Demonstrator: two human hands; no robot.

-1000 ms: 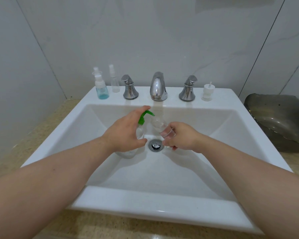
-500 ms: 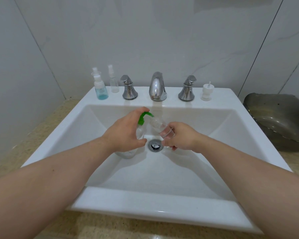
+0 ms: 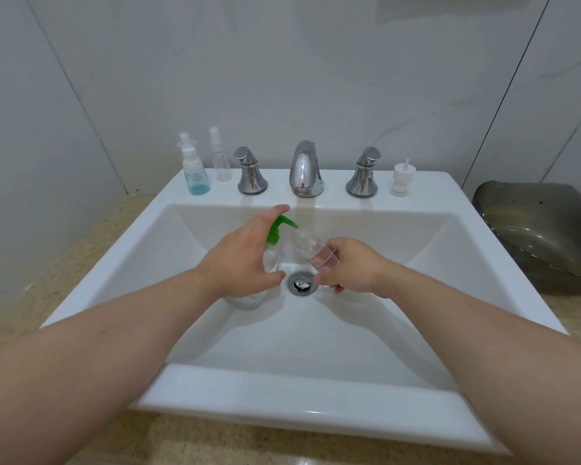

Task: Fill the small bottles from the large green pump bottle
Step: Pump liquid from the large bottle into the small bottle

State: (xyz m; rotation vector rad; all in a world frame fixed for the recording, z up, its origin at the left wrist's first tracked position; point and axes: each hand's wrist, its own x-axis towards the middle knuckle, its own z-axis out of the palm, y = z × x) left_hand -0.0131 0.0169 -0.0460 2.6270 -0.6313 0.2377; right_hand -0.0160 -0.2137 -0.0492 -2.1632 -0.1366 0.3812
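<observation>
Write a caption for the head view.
Left hand grips green-pump clear bottle; right hand holds small clear plastic bottle near its spout.

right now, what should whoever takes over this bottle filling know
Left hand grips the green pump bottle in the sink, forefinger over the pump head.
Right hand holds a small clear bottle tilted, one end at the nozzle; fill level unreadable.
Back ledge: blue-liquid bottle, spray bottle that looks empty, loose white cap.
Left: finish this bottle, probably cap it, then likely the spray bottle.
</observation>
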